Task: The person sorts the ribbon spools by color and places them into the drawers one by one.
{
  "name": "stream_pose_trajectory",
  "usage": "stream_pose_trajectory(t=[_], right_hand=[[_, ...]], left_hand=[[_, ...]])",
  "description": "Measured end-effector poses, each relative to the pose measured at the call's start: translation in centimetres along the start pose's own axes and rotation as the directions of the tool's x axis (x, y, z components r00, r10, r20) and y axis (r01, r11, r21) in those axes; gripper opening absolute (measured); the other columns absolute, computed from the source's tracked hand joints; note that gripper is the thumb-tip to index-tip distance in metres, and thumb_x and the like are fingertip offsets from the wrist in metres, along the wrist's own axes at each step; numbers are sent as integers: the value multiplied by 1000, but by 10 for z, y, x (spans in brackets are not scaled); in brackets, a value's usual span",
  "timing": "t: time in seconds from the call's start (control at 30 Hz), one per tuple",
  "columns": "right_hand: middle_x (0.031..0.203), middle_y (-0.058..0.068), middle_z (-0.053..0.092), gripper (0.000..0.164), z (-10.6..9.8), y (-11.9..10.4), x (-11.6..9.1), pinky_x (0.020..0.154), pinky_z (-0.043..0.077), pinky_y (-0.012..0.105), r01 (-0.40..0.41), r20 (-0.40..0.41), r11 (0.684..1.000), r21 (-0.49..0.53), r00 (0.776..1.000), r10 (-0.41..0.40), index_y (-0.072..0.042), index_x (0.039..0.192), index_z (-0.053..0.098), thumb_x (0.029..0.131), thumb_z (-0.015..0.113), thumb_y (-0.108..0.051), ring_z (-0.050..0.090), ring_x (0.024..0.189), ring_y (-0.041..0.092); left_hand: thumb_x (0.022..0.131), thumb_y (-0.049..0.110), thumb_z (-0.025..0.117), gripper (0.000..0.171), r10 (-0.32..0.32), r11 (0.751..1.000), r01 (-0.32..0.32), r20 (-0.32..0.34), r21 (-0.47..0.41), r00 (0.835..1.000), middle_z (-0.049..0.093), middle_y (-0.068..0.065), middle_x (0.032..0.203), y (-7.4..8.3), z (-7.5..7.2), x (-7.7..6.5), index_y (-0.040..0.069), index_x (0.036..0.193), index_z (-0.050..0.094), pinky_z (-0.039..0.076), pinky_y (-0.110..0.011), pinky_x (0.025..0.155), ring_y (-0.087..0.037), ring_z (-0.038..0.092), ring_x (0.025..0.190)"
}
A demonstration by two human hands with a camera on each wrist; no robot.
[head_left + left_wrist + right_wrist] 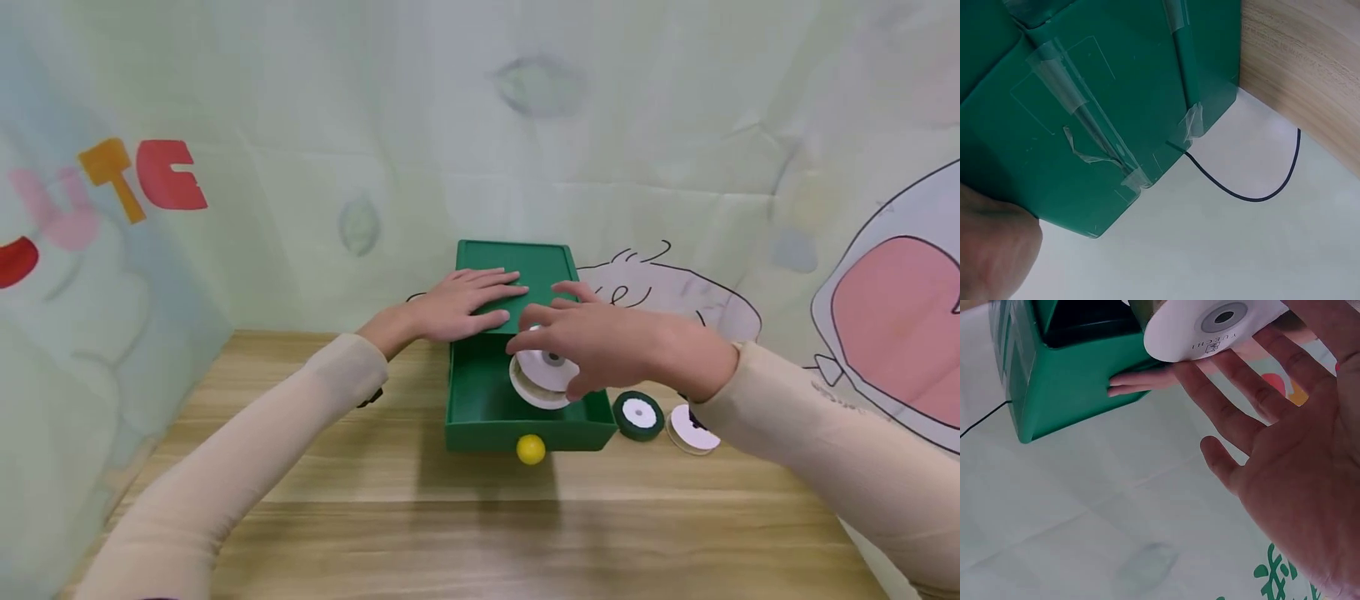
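Observation:
A green box point(517, 258) stands on the table with its drawer point(465, 396) pulled out, a yellow knob point(531, 450) at its front. My left hand point(472, 304) rests flat on the box top, fingers spread. Over the drawer's right part, my right hand point(618, 342) holds a white-flanged ribbon spool point(543, 393), thumb and fingers on opposite sides of its rim. In the right wrist view the spool's white printed face point(1191, 331) is turned to the palm, and the little finger point(1216, 459) stands away from it. The left wrist view shows the box's taped green side point(1116, 81).
Right of the drawer, a dark green ribbon spool point(639, 415) and a white-faced spool point(692, 431) lie on the wooden table point(360, 508); the right forearm partly covers the white one. A printed cloth backdrop point(337, 100) rises behind the box.

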State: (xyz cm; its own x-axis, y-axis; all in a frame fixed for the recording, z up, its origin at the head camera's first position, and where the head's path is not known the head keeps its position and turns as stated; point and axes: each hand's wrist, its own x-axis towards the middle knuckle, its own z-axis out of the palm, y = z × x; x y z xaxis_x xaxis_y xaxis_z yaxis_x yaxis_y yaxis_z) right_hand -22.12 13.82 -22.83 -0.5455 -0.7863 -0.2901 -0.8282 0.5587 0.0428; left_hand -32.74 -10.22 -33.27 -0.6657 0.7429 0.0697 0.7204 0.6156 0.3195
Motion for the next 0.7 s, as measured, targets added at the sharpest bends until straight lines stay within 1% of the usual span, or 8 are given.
stream_pose_trajectory(t=[0.1,0.2,0.33,0.43,0.57,0.7], right_hand=[[153,11,53,76,2,0,4,128,12,64,5,10,1000,-5,1000,-5,-17,152,58,85,92,-19,55,140,31],[155,11,52,78,3,-1,8,128,12,63,3,32,1000,-10,999,-2,-17,153,57,84,93,-20,52,144,31],[160,10,49,80,2,-4,14,128,15,61,-27,89,1000,-13,996,28,-20,156,54,86,92,-22,40,151,40],[163,10,45,82,3,-6,17,129,14,60,-50,133,999,-7,990,50,-22,158,51,87,91,-23,32,153,48],[164,11,44,83,8,-8,21,130,10,59,-49,150,999,-19,987,51,-22,159,50,87,91,-24,33,153,49],[159,10,48,82,12,-10,23,130,13,60,-23,132,998,-60,991,31,-21,157,52,86,92,-25,41,149,45]], left_hand=[[113,44,43,60,5,1000,-5,4,3,1000,22,-6,177,2,1,3,20,167,36,8,-58,131,-29,13,165],[113,44,42,60,4,1000,-4,7,8,1000,22,-5,177,3,1,6,21,168,36,7,-58,131,-29,12,165],[113,46,42,60,4,1000,-4,13,17,1000,22,-5,177,5,0,9,21,168,35,7,-57,131,-29,12,165],[113,46,42,61,4,1000,-5,19,22,1000,21,-4,178,6,2,11,22,168,35,7,-57,131,-28,11,166],[112,46,42,61,5,1000,-5,23,24,1000,21,-3,178,7,6,14,23,168,34,6,-57,131,-27,11,166],[113,46,41,60,4,1000,-4,19,23,1000,21,-2,178,6,6,15,23,168,35,6,-56,131,-27,11,166]])
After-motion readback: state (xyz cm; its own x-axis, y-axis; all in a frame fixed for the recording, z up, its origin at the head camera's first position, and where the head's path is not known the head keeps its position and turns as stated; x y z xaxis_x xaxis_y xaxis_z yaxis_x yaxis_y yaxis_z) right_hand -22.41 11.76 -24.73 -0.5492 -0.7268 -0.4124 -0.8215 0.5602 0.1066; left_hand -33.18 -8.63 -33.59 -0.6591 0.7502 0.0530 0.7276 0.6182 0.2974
